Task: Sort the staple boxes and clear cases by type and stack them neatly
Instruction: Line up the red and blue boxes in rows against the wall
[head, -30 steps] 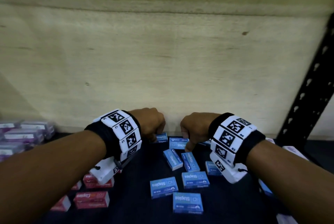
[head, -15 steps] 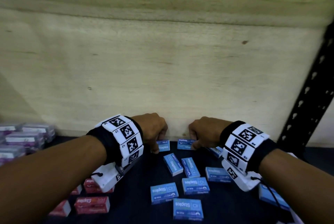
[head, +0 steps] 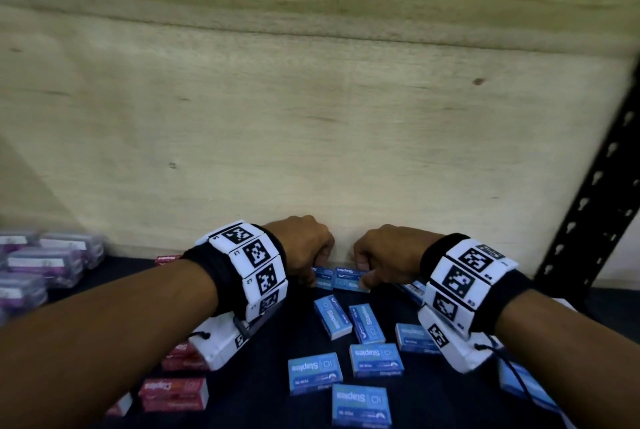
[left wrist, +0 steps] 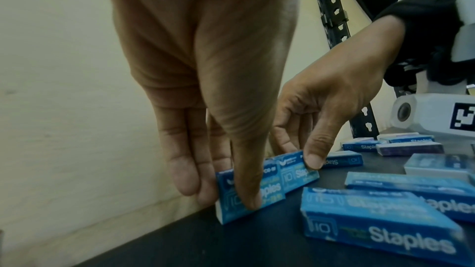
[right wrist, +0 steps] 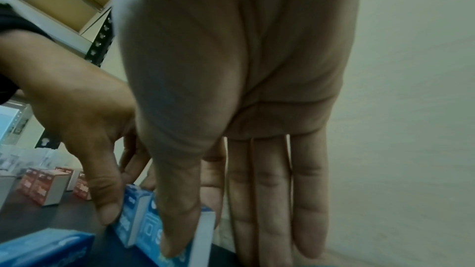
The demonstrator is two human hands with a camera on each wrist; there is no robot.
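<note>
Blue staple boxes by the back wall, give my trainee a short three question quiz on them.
1. True or false: each hand pinches a blue box standing on edge against the plywood wall.
2. Which boxes lie under the left forearm: A purple, B red, C green?
3. Fill in: the two held boxes stand ____ each other.

Key:
1. True: left hand on left blue box, right hand on right blue box.
2. B, red boxes.
3. Beside.

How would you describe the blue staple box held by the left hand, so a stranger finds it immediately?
Look at the plywood back wall, where the dark shelf meets it. Two blue boxes stand there on edge; the left hand pinches the left blue box, unlike the flat boxes nearer the person.
</note>
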